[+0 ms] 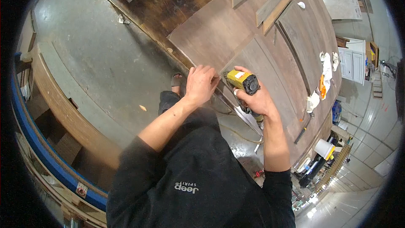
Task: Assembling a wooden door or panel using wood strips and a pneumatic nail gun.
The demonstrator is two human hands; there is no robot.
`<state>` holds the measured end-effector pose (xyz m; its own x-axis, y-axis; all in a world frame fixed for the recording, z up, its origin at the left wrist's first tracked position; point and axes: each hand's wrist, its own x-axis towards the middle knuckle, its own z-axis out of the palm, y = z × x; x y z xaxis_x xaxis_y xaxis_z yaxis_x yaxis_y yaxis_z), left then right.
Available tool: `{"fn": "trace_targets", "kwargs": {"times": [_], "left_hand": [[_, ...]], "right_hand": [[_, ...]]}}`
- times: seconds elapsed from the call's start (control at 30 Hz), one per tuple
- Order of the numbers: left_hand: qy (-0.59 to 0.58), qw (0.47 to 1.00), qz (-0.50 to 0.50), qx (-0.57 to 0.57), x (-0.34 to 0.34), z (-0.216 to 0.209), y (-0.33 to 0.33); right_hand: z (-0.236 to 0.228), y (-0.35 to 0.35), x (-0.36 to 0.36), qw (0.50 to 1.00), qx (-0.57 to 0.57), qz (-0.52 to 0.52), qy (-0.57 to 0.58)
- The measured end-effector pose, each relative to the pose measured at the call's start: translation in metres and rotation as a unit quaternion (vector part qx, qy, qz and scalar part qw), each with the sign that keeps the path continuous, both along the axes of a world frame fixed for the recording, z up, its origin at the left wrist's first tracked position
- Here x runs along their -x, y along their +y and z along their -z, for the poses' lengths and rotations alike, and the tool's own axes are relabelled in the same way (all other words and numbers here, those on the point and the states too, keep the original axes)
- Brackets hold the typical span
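Note:
My right hand point(260, 100) is wrapped around a yellow and black nail gun point(237, 78), held over the near edge of the worktable point(206, 29). An air fitting and a hose show below its handle. To the left of the tool, my left hand point(201, 85) is at the table edge with its fingers curled and pressed together. Whatever lies in those fingers is hidden. A grey-brown framed wooden panel point(263, 65) lies flat on the table, its near end close to both hands and to the nail gun's nose.
Wooden strips point(276, 6) lie at the table's far side. White cloths point(327, 65), an orange item point(322, 88) and a long-handled tool point(301, 135) rest at the right. A white bucket point(324, 148) stands beyond. A blue-edged rack point(55, 164) with boards stands left.

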<state>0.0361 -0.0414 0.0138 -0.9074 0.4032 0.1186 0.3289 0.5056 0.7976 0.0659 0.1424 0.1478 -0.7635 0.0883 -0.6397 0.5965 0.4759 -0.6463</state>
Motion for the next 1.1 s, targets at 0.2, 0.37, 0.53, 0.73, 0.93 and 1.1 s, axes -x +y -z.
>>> {"fn": "trace_targets", "kwargs": {"times": [0.2,0.37,0.53,0.73,0.93,1.1], "left_hand": [[-0.014,1.0,0.002,-0.011,0.001,-0.001,0.002],[-0.021,0.999,0.007,0.025,0.003,-0.006,0.001],[0.019,0.998,-0.004,0.066,0.013,-0.022,0.022],[0.016,0.995,0.031,0.092,0.045,-0.006,0.074],[0.014,0.996,0.02,0.086,0.055,-0.004,0.086],[0.037,0.997,0.009,0.07,0.057,-0.003,0.088]], "right_hand": [[0.0,0.002,0.0,1.0,0.023,0.008,0.002],[-0.026,0.023,0.01,0.989,0.101,0.108,-0.026],[-0.034,0.077,0.035,0.985,0.08,0.149,0.036],[-0.014,0.118,0.075,0.986,0.043,0.152,0.045],[-0.002,0.127,0.096,0.985,0.07,0.159,0.021],[0.002,0.13,0.104,0.983,0.073,0.166,0.011]]}}
